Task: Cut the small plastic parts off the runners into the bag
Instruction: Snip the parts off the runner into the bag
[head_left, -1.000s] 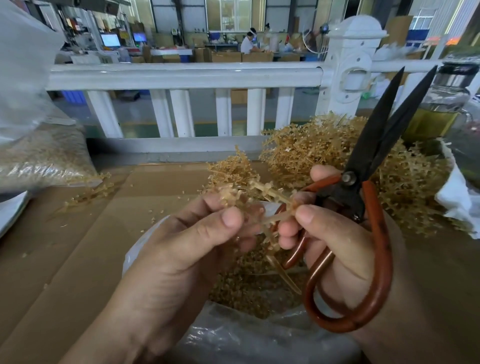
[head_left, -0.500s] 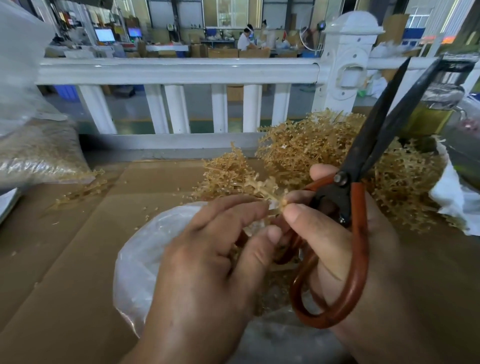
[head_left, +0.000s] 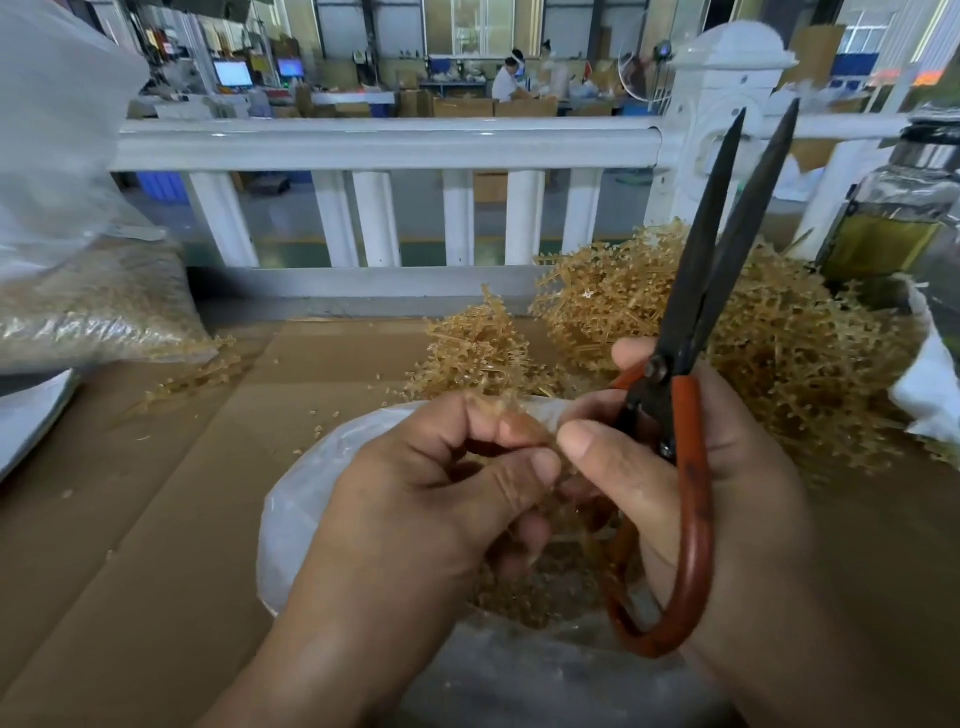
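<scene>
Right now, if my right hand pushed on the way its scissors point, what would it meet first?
Probably the white railing post; the scissors in the right hand seem to clear the runner pile, though depth is unclear.

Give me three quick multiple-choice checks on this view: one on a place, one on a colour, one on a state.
1. Where is the big pile of runners?
A. in the bag
B. behind the right hand
C. at far left

2. The handles of the scissors are:
A. red-brown
B. blue
C. white

3. The blades are:
A. shut on a runner
B. flat on the table
C. slightly apart, tips up

Answers:
1 B, the pile rises just behind the right hand that holds the scissors.
2 A, both handles show red-brown.
3 C, a gap shows between the upward tips, with nothing between them.
</scene>
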